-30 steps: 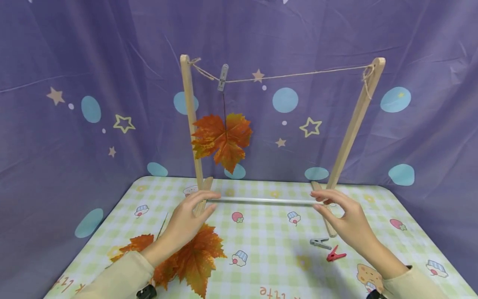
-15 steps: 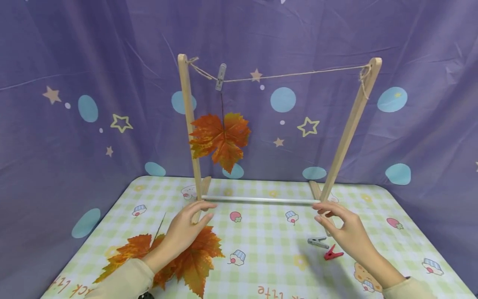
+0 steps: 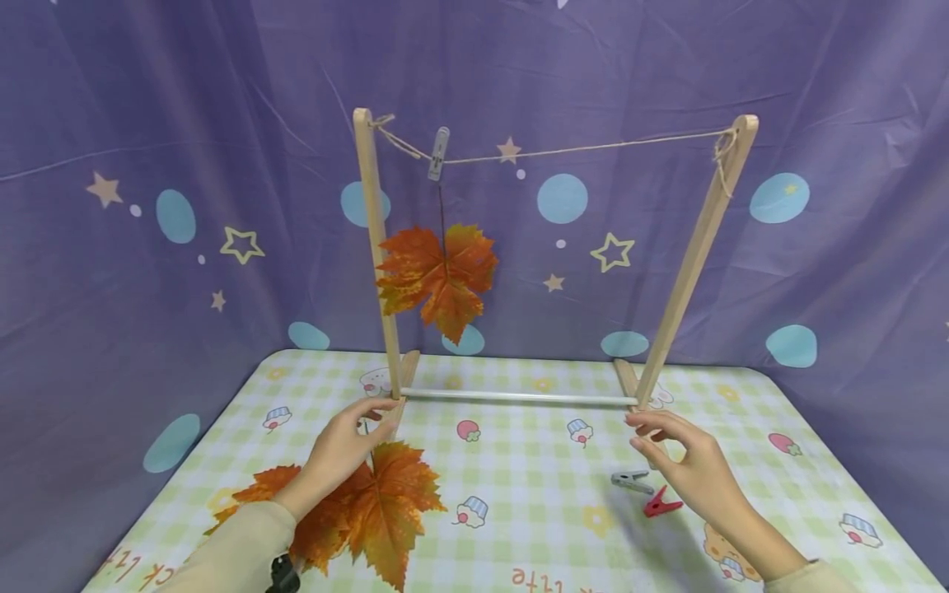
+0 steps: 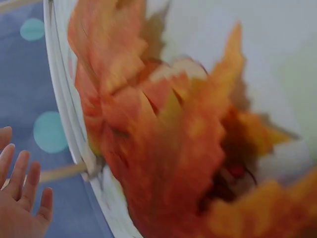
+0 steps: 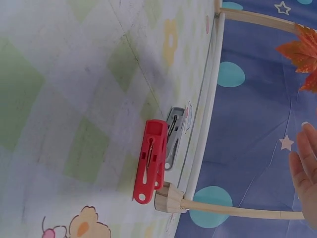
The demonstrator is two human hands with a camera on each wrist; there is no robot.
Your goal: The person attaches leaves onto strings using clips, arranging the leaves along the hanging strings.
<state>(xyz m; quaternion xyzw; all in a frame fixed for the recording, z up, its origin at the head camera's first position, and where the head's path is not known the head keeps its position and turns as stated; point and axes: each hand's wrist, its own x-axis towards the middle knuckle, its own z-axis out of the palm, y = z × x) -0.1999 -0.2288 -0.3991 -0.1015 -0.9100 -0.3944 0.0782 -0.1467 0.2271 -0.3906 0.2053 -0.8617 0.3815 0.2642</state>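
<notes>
l hand [image 3: 341, 449], r hand [image 3: 693, 465], fingers [image 3: 667, 422] apart, nr rod [image 3: 519, 397] running l–r, hung leaf [image 3: 442, 276] tip down

A red clothespin [image 5: 150, 161] lies on the checked tablecloth [image 5: 64, 124], partly covering a grey clothespin [image 5: 173, 144] from this angle, near a wooden foot [image 5: 169, 198] and a pale rod [image 5: 205, 109]. At the picture's right edge, the right hand [image 5: 308, 171], partly cut off, extends its fingers before a blue curtain [image 5: 247, 144], below an orange leaf [image 5: 303, 53].
</notes>
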